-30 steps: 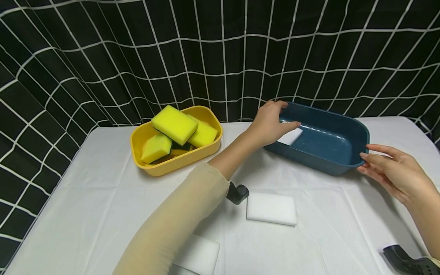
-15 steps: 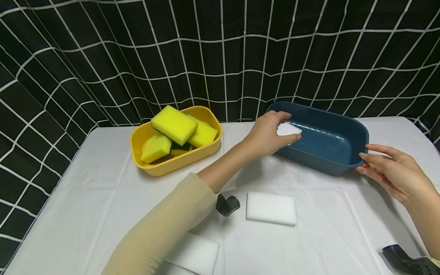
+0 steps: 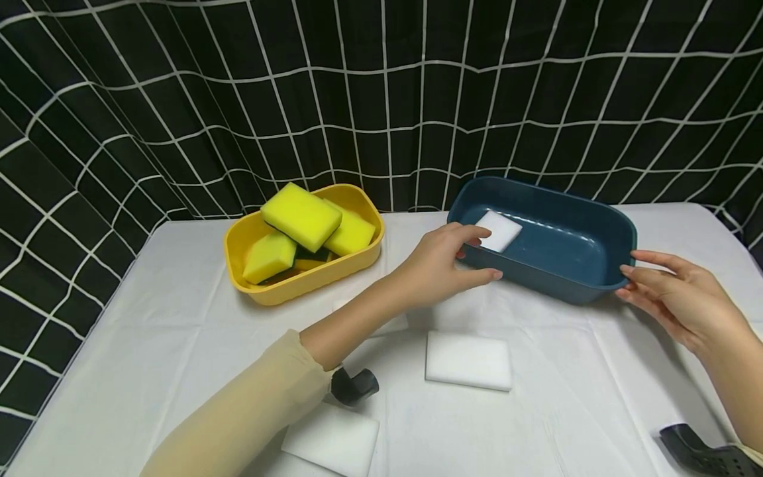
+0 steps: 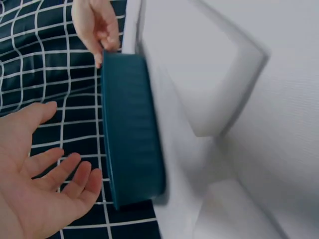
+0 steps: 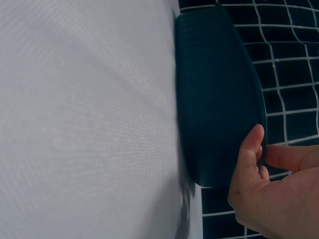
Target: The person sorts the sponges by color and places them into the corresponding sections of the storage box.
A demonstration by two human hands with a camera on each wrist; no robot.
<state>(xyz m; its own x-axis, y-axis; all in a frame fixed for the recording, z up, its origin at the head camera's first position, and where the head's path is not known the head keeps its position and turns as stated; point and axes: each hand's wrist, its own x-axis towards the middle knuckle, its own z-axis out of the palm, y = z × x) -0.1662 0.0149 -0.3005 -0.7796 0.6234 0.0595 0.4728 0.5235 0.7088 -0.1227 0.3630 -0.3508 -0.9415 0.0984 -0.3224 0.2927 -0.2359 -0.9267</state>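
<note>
My left hand (image 3: 435, 268) is just in front of the dark blue plastic bin (image 3: 545, 278), thumb and fingers spread with nothing held. Its palm and loosely bent fingers (image 4: 55, 174) show beside the bin's wall in the left wrist view. Inside the bin, at its left end, lies a white sponge (image 3: 503, 230). My right hand (image 3: 694, 298) pinches the rim at the bin's right end; the right wrist view has the thumb and fingers on either side of that rim. Closest to me on the cloth are flat white sponges (image 3: 468, 361).
A yellow bin (image 3: 310, 283) heaped with yellow-and-green sponges (image 3: 303, 215) stands at the back left. Another white sponge (image 3: 392, 324) lies partly behind my left forearm, and more white sponges (image 3: 336, 434) lie at the front. A black gridded curtain (image 3: 405, 99) hangs behind the table.
My left hand reached into the blue bin at the white sponge, let it go and drew back toward me over the front rim. My right hand stayed on the rim.
</note>
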